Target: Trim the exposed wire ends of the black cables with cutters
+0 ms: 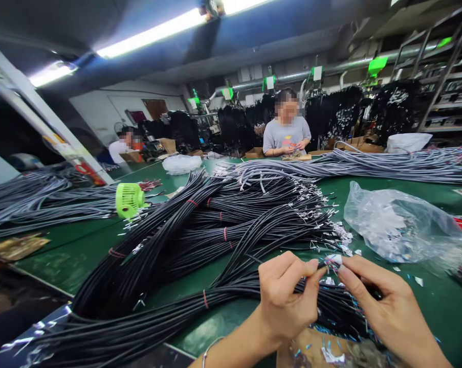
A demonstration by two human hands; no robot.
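Note:
My left hand pinches the end of a black cable between thumb and fingers. My right hand meets it from the right, its fingertips gripping a small white connector at the cable's wire tips. Both hands hover over a spread of black cables bundled with red ties, whose stripped ends point right. Small blue and white scraps lie under my wrists.
A clear plastic bag of small parts lies right of my hands. Grey cable bundles run across the far side of the green table. A green fan stands left. One person sits opposite, another far left.

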